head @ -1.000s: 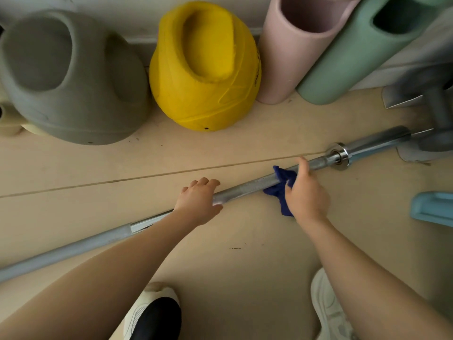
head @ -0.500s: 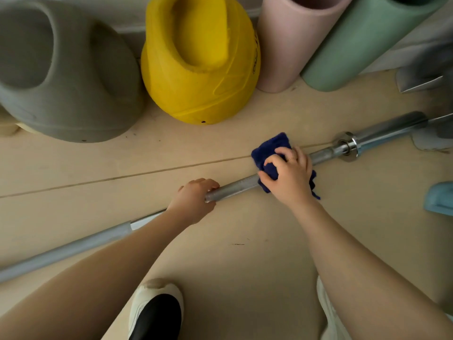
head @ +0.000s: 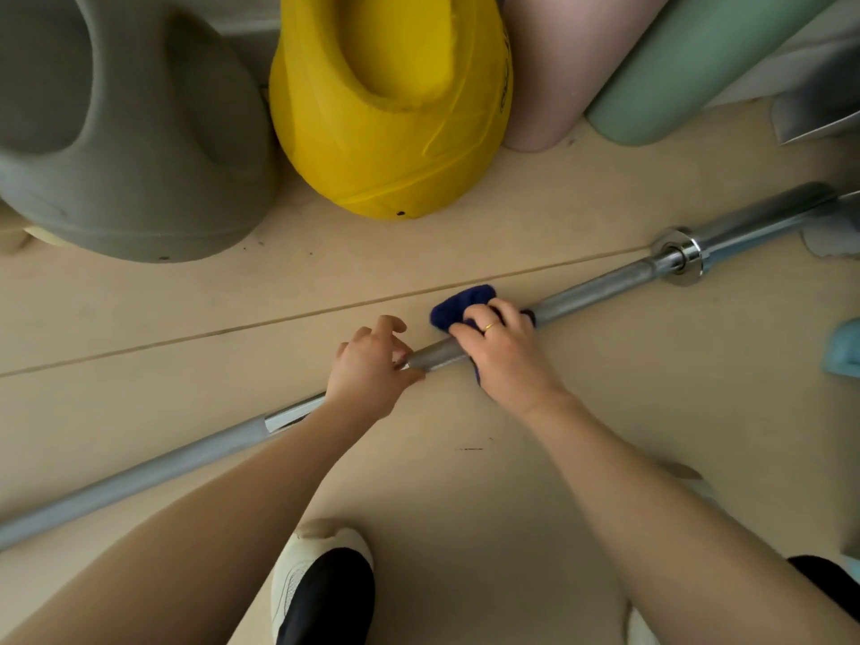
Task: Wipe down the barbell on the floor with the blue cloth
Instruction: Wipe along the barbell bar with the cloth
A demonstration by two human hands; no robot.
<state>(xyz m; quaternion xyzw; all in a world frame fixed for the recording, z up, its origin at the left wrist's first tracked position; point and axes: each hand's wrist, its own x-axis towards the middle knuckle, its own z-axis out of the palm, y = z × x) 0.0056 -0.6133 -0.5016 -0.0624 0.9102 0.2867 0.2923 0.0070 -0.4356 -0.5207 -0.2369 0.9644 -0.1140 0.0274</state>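
A steel barbell [head: 600,287] lies diagonally on the pale floor, from the lower left up to a chrome collar at the right. My right hand [head: 505,353] is closed on the dark blue cloth [head: 460,304], which is wrapped over the bar's middle; a ring shows on one finger. My left hand [head: 370,372] sits just left of it, thumb and fingers loosely curled around the bar, the fingertips lifted a little. The bar between the two hands is bare for a short stretch. Most of the cloth is hidden under my right hand.
Against the wall stand a grey kettlebell-shaped weight [head: 125,132], a yellow one [head: 391,118], a pink foam roller [head: 558,67] and a green roller [head: 698,72]. A light blue object [head: 844,349] lies at the right edge. My shoe [head: 321,584] is below the bar.
My right hand slid the cloth leftward down the bar toward my left hand, away from the collar. The left hand's fingers loosened slightly. The camera moved closer.
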